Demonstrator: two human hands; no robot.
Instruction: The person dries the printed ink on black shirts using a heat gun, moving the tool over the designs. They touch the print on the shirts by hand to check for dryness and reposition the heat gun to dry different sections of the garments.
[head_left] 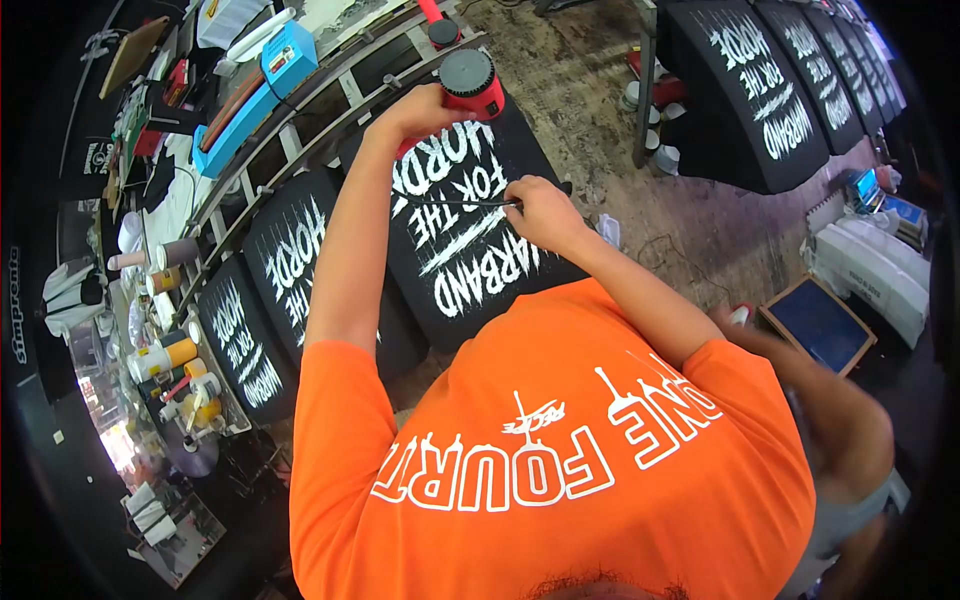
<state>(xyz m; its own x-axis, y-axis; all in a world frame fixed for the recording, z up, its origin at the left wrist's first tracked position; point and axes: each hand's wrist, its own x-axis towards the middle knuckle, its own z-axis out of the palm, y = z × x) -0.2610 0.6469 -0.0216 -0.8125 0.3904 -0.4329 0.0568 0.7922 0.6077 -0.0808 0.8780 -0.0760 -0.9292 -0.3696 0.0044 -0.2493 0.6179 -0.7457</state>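
My left hand [425, 112] is closed around a red heat gun [485, 103] with a round black end cap, above a black shirt [530, 150] printed in white letters. Part of the tool is hidden behind that hand. A black cord [460, 203] runs across the print to my right hand [543, 213], whose fingers are pinched on it. The shirt under both hands lies flat, its white print partly covered by my arms and the cord.
More printed black shirts [238, 340] lie to the left, and another row [770, 90] hangs over boards at the right. A blue device [288, 58] stands at upper left. Ink tubs [165, 357] crowd the left side. A framed screen [818, 325] and another person's arm [845, 420] are at right.
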